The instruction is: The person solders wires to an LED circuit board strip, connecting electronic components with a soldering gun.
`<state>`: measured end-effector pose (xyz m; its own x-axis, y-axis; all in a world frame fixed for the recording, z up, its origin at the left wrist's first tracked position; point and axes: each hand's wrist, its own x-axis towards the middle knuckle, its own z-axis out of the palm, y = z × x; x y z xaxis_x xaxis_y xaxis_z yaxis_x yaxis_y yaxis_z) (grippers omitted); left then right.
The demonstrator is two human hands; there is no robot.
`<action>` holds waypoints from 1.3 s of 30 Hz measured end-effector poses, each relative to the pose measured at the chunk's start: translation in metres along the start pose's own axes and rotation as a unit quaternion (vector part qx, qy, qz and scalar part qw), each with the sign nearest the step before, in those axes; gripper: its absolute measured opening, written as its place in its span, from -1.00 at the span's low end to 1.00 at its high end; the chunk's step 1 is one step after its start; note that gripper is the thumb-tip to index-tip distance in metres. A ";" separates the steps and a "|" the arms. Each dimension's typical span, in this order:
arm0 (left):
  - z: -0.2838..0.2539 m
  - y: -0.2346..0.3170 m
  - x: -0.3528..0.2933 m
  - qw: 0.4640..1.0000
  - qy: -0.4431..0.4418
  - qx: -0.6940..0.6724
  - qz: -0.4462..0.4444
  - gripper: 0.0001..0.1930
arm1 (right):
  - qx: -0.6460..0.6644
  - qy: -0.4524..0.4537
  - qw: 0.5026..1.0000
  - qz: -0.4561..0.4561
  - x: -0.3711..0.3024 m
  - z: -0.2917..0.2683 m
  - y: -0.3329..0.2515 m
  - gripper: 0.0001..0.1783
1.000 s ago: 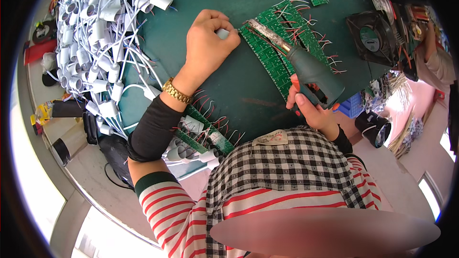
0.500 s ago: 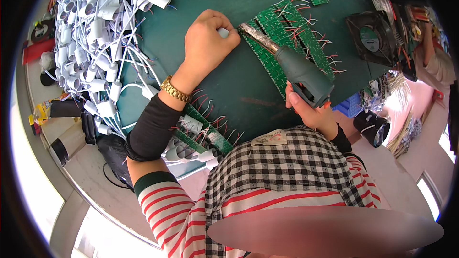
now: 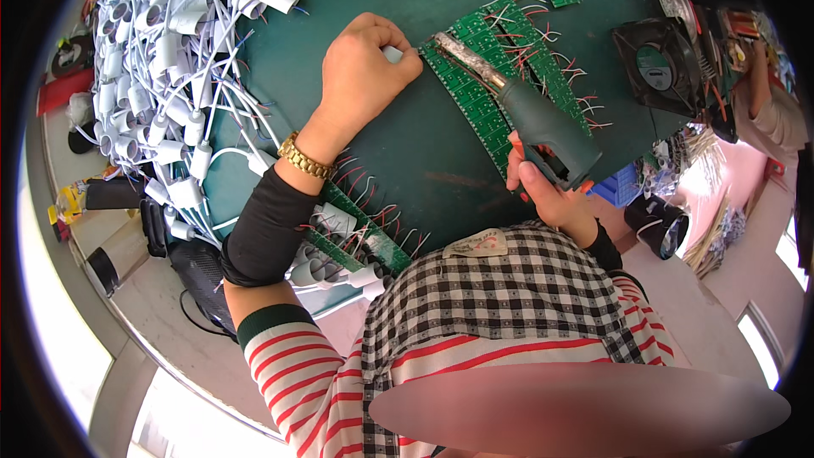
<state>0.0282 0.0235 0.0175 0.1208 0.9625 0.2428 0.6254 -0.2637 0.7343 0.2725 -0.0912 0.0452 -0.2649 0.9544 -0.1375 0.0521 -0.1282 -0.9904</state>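
Note:
My right hand point(image 3: 547, 191) grips the handle of a dark grey-green soldering gun point(image 3: 551, 127). Its long metal barrel points up and left, the tip over the corner of a green circuit board panel point(image 3: 471, 89); whether it touches cannot be told. Closed into a fist, my left hand point(image 3: 369, 64) lies just left of that corner. A small white piece point(image 3: 392, 54) shows between its thumb and fingers, mostly hidden. Beside the panel lies another green board strip point(image 3: 547, 68) with red and white wires sticking out.
White lamp sockets point(image 3: 174, 51) with cables are heaped on the left of the green table point(image 3: 407, 144). Wired board strips point(image 3: 381, 246) lie near my left forearm. A black fan point(image 3: 657, 68) stands at the right. Past it, another person's arm point(image 3: 763, 89) shows.
The soldering gun has shifted slightly to the right, its tip a little up and right along the panel. My left hand has moved slightly left, still closed.

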 end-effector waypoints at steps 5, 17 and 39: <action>-0.002 0.001 0.000 1.000 -0.010 0.006 -0.007 -0.90 | 0.034 0.015 0.999 -0.033 -0.001 0.000 -0.003 -0.84; -0.003 0.000 0.000 1.000 -0.024 -0.003 -0.009 -0.88 | 0.015 -0.002 0.999 -0.032 -0.003 -0.003 0.008 -0.76; -0.005 -0.007 -0.001 0.998 -0.049 0.006 0.035 -0.89 | 0.040 -0.011 0.998 -0.036 -0.002 0.000 0.006 -0.65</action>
<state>0.0199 0.0243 0.0150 0.2391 0.9433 0.2301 0.6218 -0.3308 0.7099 0.2731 -0.0942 0.0397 -0.2872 0.9556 -0.0652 -0.0450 -0.0815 -0.9957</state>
